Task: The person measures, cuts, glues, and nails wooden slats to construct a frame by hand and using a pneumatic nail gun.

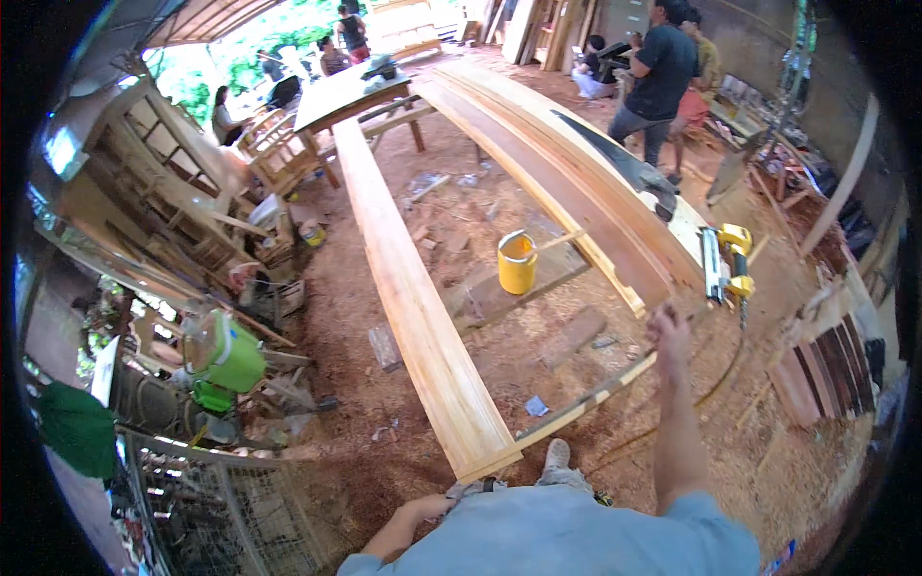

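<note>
My right hand (669,331) reaches forward with its fingers curled, by the near end of a long brown wood panel (615,226). Whatever those fingers hold, if anything, is too small to make out. My left hand (434,506) is low by my leg, near the end of a long pale plank (413,298); its fingers are mostly hidden. A yellow and black nail gun (736,261) lies at the panel's right end. Between plank and panel stands a yellow bucket (517,273), with a wooden stick (560,240) extending from its rim to the panel's edge strip.
A narrow wooden crosspiece (595,396) spans from plank to panel in front of me. A hose (725,374) curves over the sawdust floor at right. Several people stand or sit farther back, one in a dark shirt (666,67) beside the panel. A green container (230,355) stands left.
</note>
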A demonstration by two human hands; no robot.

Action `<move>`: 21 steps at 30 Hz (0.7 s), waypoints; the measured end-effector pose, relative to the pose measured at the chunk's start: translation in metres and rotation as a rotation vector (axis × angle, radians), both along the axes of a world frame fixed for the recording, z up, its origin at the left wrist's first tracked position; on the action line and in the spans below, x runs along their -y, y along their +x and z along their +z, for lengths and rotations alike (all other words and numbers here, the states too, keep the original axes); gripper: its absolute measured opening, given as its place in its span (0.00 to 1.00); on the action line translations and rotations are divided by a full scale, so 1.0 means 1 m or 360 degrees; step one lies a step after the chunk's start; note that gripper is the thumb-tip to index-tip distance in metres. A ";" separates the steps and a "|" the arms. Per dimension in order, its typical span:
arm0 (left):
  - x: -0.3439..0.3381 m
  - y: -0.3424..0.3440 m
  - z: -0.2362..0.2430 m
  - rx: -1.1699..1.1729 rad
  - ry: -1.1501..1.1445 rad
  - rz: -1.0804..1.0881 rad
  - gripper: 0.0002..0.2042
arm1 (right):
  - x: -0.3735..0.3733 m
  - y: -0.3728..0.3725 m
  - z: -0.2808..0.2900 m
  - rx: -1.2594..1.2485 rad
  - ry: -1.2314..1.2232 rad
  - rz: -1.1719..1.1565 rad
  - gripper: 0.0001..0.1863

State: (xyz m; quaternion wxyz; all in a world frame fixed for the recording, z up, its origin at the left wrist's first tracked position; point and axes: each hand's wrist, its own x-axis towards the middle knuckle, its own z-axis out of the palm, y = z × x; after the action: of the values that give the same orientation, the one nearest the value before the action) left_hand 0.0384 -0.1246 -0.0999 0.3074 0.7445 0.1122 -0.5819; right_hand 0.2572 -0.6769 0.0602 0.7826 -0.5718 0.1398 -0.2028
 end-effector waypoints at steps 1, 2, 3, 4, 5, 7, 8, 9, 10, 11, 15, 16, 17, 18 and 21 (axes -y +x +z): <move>0.011 0.000 0.015 0.0034 0.0024 -0.0114 0.22 | 0.016 0.029 0.008 0.0046 -0.0201 -0.0083 0.11; 0.020 0.001 0.030 0.0063 0.0047 -0.0226 0.27 | 0.032 0.061 0.019 0.0094 -0.0402 -0.0163 0.10; 0.024 0.003 0.043 0.0060 0.0081 -0.0181 0.27 | 0.054 0.092 0.035 0.0083 -0.0727 -0.0175 0.14; 0.030 0.014 0.057 0.0163 0.0171 -0.0390 0.27 | 0.097 0.131 0.027 0.0234 -0.1089 -0.0532 0.19; 0.031 0.006 0.066 0.0239 0.0286 -0.0494 0.27 | 0.065 0.155 0.072 0.0158 -0.1046 -0.0529 0.24; 0.029 0.001 0.051 0.0286 0.0365 -0.0315 0.27 | 0.126 0.225 0.064 0.0086 -0.1919 -0.1229 0.32; 0.035 -0.011 0.052 0.0543 0.0497 0.0128 0.27 | 0.115 0.241 0.092 -0.0480 -0.1602 -0.0692 0.35; 0.042 -0.010 0.055 0.0822 0.0610 0.0529 0.27 | 0.117 0.254 0.099 -0.0447 -0.1586 -0.0665 0.35; 0.055 -0.008 0.065 0.0865 0.0685 0.0604 0.26 | 0.125 0.270 0.102 -0.0819 -0.1782 -0.0491 0.36; 0.062 -0.007 0.062 0.0884 0.0706 0.0630 0.26 | 0.133 0.283 0.104 -0.1194 -0.1967 -0.0311 0.37; 0.080 -0.043 0.043 0.0687 0.0423 0.0787 0.28 | 0.129 0.305 0.090 -0.1200 -0.2112 -0.0160 0.37; 0.082 -0.057 0.030 0.0587 0.0415 0.0825 0.28 | 0.112 0.300 0.088 -0.1362 -0.2091 -0.0497 0.36; 0.084 -0.072 0.012 0.0583 0.0429 0.0853 0.28 | 0.099 0.295 0.085 -0.1518 -0.2055 -0.0841 0.35; 0.087 -0.089 -0.012 0.0481 0.0586 0.0897 0.27 | 0.093 0.291 0.079 -0.1504 -0.2070 -0.0819 0.35; 0.090 -0.137 -0.096 0.0233 0.0023 0.1686 0.31 | 0.105 0.294 0.059 -0.1523 -0.1811 -0.0671 0.35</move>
State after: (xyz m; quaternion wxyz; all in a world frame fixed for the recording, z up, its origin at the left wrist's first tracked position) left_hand -0.0984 -0.2143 -0.1955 0.5610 0.6266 0.4550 -0.2926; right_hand 0.5512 -0.7817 0.1194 0.1673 -0.8727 0.4430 -0.1189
